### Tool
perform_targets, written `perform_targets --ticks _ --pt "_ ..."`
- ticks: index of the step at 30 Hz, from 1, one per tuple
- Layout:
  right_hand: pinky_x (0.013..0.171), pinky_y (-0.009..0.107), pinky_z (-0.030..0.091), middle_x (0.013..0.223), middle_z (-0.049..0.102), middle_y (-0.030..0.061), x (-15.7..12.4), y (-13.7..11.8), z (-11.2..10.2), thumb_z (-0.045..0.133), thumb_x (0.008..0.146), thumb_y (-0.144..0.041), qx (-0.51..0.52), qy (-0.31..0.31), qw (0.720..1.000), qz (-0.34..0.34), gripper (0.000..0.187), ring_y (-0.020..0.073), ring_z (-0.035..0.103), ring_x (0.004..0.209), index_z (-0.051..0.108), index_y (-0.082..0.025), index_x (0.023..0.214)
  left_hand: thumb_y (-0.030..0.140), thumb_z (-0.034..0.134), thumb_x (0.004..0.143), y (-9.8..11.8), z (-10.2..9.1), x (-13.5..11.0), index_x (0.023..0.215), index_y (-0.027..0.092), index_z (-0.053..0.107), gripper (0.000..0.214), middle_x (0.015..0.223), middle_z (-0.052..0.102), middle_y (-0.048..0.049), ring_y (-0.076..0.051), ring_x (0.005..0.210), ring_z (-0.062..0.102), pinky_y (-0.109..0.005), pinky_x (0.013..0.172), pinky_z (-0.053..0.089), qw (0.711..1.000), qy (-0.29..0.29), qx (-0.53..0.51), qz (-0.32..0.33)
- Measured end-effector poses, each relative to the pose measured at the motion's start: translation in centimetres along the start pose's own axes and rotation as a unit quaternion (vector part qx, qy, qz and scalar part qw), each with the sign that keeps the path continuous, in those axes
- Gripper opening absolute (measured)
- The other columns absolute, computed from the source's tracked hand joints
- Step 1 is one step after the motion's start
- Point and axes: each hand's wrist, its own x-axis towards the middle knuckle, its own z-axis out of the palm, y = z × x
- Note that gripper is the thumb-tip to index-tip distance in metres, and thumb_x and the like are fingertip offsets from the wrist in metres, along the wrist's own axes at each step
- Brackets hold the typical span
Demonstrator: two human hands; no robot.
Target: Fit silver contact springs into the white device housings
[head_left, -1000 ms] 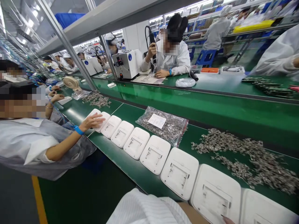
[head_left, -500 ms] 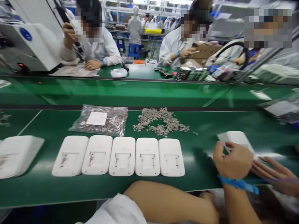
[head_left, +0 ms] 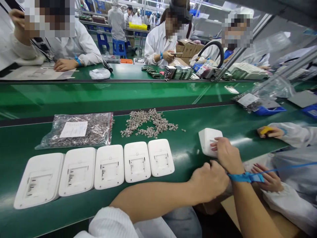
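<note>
My right hand (head_left: 226, 153), with a blue wrist strap (head_left: 245, 177), has its fingers on the near right side of a white plastic housing (head_left: 206, 142) that lies on the green bench. Just below and left of it is my left hand (head_left: 210, 181), curled closed with its back to me; whatever its fingers hold is hidden. To the left, several white housings (head_left: 109, 167) lie in a row, battery recesses facing up. Behind them is a loose heap of small metal clips (head_left: 151, 122).
A clear bag of small metal parts (head_left: 99, 127) lies behind the row. At right, a co-worker's hand (head_left: 271, 132) holds something yellow, with their other hand (head_left: 268, 178) nearby. A blue tray (head_left: 269, 110) stands farther back. Other people sit across the green divider (head_left: 123, 96).
The view has swung right. My left hand has come out from behind my right forearm. My right hand, earlier curled over the near edge of the white housing, now has its fingers against its side.
</note>
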Motion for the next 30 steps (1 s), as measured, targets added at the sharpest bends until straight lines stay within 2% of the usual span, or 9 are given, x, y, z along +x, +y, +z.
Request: perform_targets --ticks 1,3,6,9,13,15,18,24,30 --pt "0.068 0.039 0.051 0.079 0.071 0.0120 -0.1 -0.6 -0.6 0.026 0.101 -0.052 0.038 -0.023 0.999 0.009 0.048 0.0254 0.067 0.067 0.060 -0.020 0.104 0.024 0.034 0.100 -0.2 0.1 0.0 0.131 0.017 0.062 0.043 0.126 0.063 -0.0186 -0.029 0.116 0.059 -0.036 0.077 0.046 0.992 0.020 -0.102 -0.073" --pt "0.071 0.038 0.051 0.079 0.072 0.0096 0.2 -2.1 -1.4 0.042 0.096 -0.058 0.036 -0.032 0.999 -0.007 0.041 0.0256 0.068 0.070 0.062 -0.022 0.096 0.026 0.043 0.097 -0.2 0.5 0.0 0.130 0.013 0.063 0.041 0.135 0.060 -0.0177 -0.032 0.128 0.052 -0.040 0.091 0.042 0.972 0.039 -0.179 -0.145" --pt "0.076 0.038 0.049 0.085 0.072 0.0090 2.6 -4.9 -1.1 0.056 0.091 -0.050 -0.077 -0.029 0.982 -0.170 0.031 0.0270 0.067 0.080 0.066 -0.021 0.094 0.031 0.045 0.095 0.4 0.9 0.1 0.134 0.009 0.058 0.047 0.137 0.059 -0.0200 -0.036 0.130 0.050 -0.044 0.097 0.037 0.966 0.032 -0.174 -0.187" --pt "0.080 0.037 0.047 0.096 0.072 0.0109 6.7 -7.0 1.0 0.058 0.093 -0.035 -0.172 -0.119 0.933 -0.292 0.019 0.0282 0.064 0.095 0.068 -0.019 0.095 0.037 0.047 0.095 1.0 1.0 0.1 0.137 0.009 0.054 0.052 0.137 0.058 -0.0215 -0.040 0.130 0.050 -0.047 0.099 0.033 0.964 0.005 -0.164 -0.210" --pt "0.074 0.033 0.044 0.102 0.072 0.0116 11.2 -8.0 4.1 0.060 0.090 -0.021 -0.258 -0.243 0.885 -0.303 0.012 0.0261 0.064 0.093 0.071 -0.016 0.093 0.046 0.052 0.092 1.0 0.7 0.1 0.138 0.007 0.050 0.061 0.133 0.057 -0.0224 -0.045 0.133 0.047 -0.048 0.103 0.030 0.960 -0.010 -0.168 -0.223" --pt "0.074 0.031 0.043 0.100 0.072 0.0110 12.0 -7.9 4.7 0.056 0.091 -0.015 -0.262 -0.268 0.872 -0.315 0.015 0.0237 0.065 0.091 0.071 -0.016 0.090 0.052 0.057 0.088 0.8 0.7 0.3 0.137 0.005 0.050 0.068 0.130 0.058 -0.0220 -0.047 0.135 0.044 -0.049 0.104 0.030 0.951 -0.019 -0.187 -0.244" --pt "0.073 0.030 0.041 0.101 0.072 0.0110 11.8 -7.4 3.9 0.053 0.093 -0.015 -0.255 -0.250 0.870 -0.340 0.017 0.0217 0.064 0.088 0.069 -0.015 0.091 0.057 0.063 0.082 0.2 1.0 0.6 0.129 0.003 0.054 0.072 0.118 0.061 -0.0199 -0.049 0.136 0.042 -0.048 0.106 0.030 0.936 -0.026 -0.221 -0.273" --pt "0.069 0.029 0.040 0.083 0.068 0.0061 9.0 -6.0 -0.8 0.050 0.090 -0.014 -0.171 -0.168 0.902 -0.359 0.015 0.0182 0.060 0.074 0.065 -0.016 0.089 0.052 0.058 0.088 -1.9 2.6 0.8 0.115 0.008 0.057 0.051 0.116 0.061 -0.0183 -0.038 0.132 0.048 -0.052 0.107 0.033 0.923 0.004 -0.292 -0.251" --pt "0.070 0.030 0.044 0.081 0.067 0.0057 5.7 -3.6 -3.1 0.054 0.089 -0.016 -0.114 -0.189 0.904 -0.366 0.014 0.0181 0.060 0.071 0.066 -0.017 0.083 0.045 0.058 0.091 -1.5 2.9 0.5 0.103 0.011 0.060 0.036 0.106 0.063 -0.0140 -0.035 0.124 0.052 -0.047 0.102 0.036 0.942 0.031 -0.260 -0.211"
